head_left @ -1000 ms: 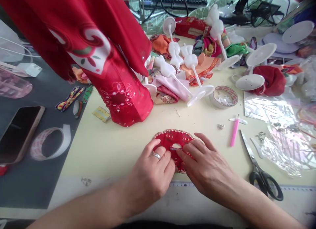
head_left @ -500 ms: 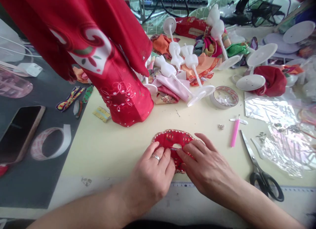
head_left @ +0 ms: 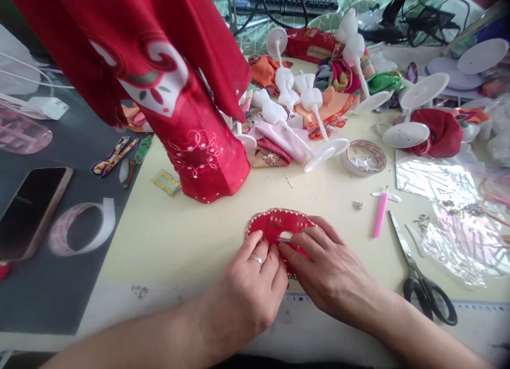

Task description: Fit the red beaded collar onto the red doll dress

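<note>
A small red cloth collar (head_left: pixel 274 221) lies flat near the front of the table, edged with pearl-like beads, with an opening in its middle. My left hand (head_left: pixel 249 286), wearing a ring, covers its lower left part; the fingers are bent and closed on the cloth beside the opening. From the right, my right hand (head_left: pixel 332 265) grips the cloth with thumb and fingers pressed together just below the opening. Both hands' fingertips almost meet there. A narrow patterned trim shows by the opening; the collar's lower edge is mostly hidden.
A red garment with white embroidery (head_left: pixel 199 151) stands behind on the left. White mannequin stands (head_left: pixel 271 109) lie among fabric pieces. Tape rolls (head_left: pixel 363 157), a pink pen-like tool (head_left: pixel 380 214), scissors (head_left: pixel 416 273), clear bags (head_left: pixel 458 247) and a phone (head_left: pixel 34 209) lie around.
My left hand has shifted slightly right over the collar, and my right fingertips have moved a little left toward it. The collar remains in nearly the same place.
</note>
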### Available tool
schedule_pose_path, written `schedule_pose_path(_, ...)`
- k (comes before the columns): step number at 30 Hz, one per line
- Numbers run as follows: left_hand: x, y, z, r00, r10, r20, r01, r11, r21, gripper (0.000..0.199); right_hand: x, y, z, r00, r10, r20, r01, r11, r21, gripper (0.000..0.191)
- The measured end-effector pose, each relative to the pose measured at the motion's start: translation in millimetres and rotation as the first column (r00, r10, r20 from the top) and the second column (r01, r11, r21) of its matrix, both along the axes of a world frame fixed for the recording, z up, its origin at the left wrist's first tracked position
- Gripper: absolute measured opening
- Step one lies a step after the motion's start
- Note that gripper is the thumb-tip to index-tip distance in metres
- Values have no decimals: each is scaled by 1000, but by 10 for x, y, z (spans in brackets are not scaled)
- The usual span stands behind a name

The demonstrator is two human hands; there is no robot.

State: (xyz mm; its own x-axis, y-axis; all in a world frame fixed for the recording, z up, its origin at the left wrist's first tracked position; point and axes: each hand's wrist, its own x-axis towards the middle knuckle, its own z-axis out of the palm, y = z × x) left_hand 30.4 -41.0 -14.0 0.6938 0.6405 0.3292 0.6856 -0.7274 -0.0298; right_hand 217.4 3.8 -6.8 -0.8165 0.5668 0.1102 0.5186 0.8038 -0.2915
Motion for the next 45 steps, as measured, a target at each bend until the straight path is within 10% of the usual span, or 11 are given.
schedule_pose_path(45, 5, -20, 7, 1000, 9, -3, -9, 1000, 7, 25, -37, 5, -5, 1000, -20, 14, 20, 1000, -1, 25)
